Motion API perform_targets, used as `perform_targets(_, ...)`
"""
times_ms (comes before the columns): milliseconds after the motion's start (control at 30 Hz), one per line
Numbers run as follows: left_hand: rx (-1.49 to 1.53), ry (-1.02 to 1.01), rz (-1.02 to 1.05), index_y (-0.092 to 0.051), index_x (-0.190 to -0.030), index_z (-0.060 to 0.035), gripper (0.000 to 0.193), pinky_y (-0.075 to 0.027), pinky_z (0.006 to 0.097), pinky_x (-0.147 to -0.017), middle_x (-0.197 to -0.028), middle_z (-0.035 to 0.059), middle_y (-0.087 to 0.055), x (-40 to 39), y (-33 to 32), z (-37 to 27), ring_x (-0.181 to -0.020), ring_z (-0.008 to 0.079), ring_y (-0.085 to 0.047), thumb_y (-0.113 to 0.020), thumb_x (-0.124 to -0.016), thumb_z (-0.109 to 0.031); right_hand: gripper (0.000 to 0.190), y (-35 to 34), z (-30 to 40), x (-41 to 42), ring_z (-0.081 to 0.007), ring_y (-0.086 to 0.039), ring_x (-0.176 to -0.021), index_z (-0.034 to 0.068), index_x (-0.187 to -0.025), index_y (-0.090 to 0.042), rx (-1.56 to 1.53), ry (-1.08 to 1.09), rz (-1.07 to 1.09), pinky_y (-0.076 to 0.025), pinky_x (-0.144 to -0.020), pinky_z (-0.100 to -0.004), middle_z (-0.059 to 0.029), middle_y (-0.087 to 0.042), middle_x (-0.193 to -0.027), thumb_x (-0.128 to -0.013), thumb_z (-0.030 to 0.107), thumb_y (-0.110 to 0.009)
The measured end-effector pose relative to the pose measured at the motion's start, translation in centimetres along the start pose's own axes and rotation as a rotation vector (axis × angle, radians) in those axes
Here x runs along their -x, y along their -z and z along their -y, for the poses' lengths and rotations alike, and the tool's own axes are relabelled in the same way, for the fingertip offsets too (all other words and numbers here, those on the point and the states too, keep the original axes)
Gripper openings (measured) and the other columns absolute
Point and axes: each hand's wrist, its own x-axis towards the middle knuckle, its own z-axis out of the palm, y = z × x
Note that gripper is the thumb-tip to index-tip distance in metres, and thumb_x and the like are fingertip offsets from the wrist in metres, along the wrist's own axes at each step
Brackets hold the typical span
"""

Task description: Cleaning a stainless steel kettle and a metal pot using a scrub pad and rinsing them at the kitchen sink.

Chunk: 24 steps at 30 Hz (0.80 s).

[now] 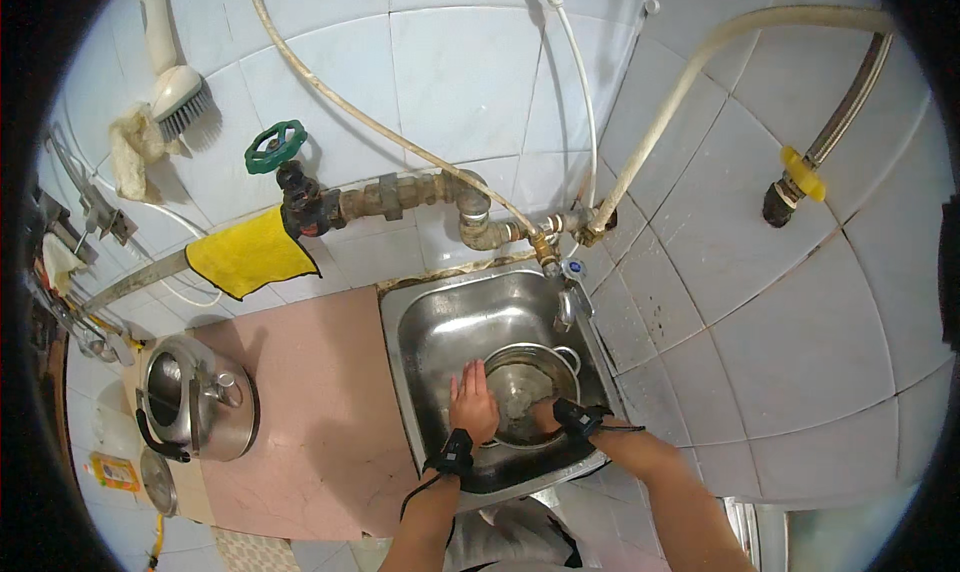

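Note:
A metal pot [525, 380] with a loop handle stands in the stainless steel sink [450, 309], with water in it. My left hand [474, 403] lies against the pot's left rim, fingers straight and pointing towards the wall. My right hand [546, 416] reaches into the pot; its fingers are blurred or under the water, so I cannot tell whether they hold anything. Both wrists wear black straps with cords. Over the sink's back right corner is a metal faucet [564, 305].
A kettle [232, 414] stands on the pink counter [315, 392] left of the sink, near a round metal lid [157, 482]. A yellow cloth [251, 253] hangs over a pipe beside a green valve wheel [275, 147]. Hoses run above the sink, and tiled wall borders its right side.

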Motion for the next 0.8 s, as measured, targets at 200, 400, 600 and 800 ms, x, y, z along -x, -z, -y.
perform_targets(200, 0.035, -0.014, 0.036, -0.022, -0.133, 0.0052, 0.061, -0.018, 0.0467, -0.105, -0.133, 0.0219, -0.032, -0.6, -0.5, -0.8, -0.126, 0.0319, -0.029, -0.046, -0.079, -0.012, 0.027, -3.7, -3.4, -19.3, -0.0237, -0.052, -0.101, 0.009, -0.098, -0.06, 1.057, 0.554, -0.159, -0.042, -0.084, -0.035, -0.0101, -0.057, -0.106, -0.076, 0.02, -0.052)
perform_targets(400, 0.034, -0.028, -0.021, -0.022, -0.133, 0.0052, 0.062, -0.019, 0.047, -0.104, -0.133, 0.022, -0.031, -0.4, -0.9, -0.6, -0.126, 0.0329, -0.029, -0.047, -0.079, -0.011, 0.028, -4.7, -3.0, -19.9, -0.0266, -0.052, -0.099, 0.009, -0.106, -0.055, 0.799, 0.876, -0.301, -0.04, -0.089, -0.0372, -0.009, -0.056, -0.104, -0.08, 0.011, -0.045)
perform_targets(600, 0.009, 0.006, -0.005, -0.025, -0.131, 0.0054, 0.06, -0.021, 0.048, -0.104, -0.133, 0.0216, -0.032, -0.2, -0.6, 0.0, -0.125, 0.0326, -0.03, -0.048, -0.078, -0.012, 0.037, -7.9, -1.3, -21.2, -0.0323, -0.053, -0.097, 0.009, -0.11, -0.046, 0.549, 0.503, -0.454, -0.049, -0.072, -0.0416, -0.0137, -0.05, -0.106, -0.075, 0.017, -0.056)
perform_targets(800, 0.034, -0.058, -0.014, -0.025, -0.131, 0.0056, 0.06, -0.021, 0.0476, -0.104, -0.132, 0.0218, -0.033, -0.9, -1.3, -2.0, -0.125, 0.0324, -0.031, -0.047, -0.078, -0.011, 0.048, -12.8, -7.6, -29.9, -0.0371, -0.052, -0.1, 0.008, -0.115, -0.041, 0.211, -0.029, -0.334, -0.046, -0.081, -0.0439, -0.0192, -0.047, -0.115, -0.075, 0.027, -0.061)
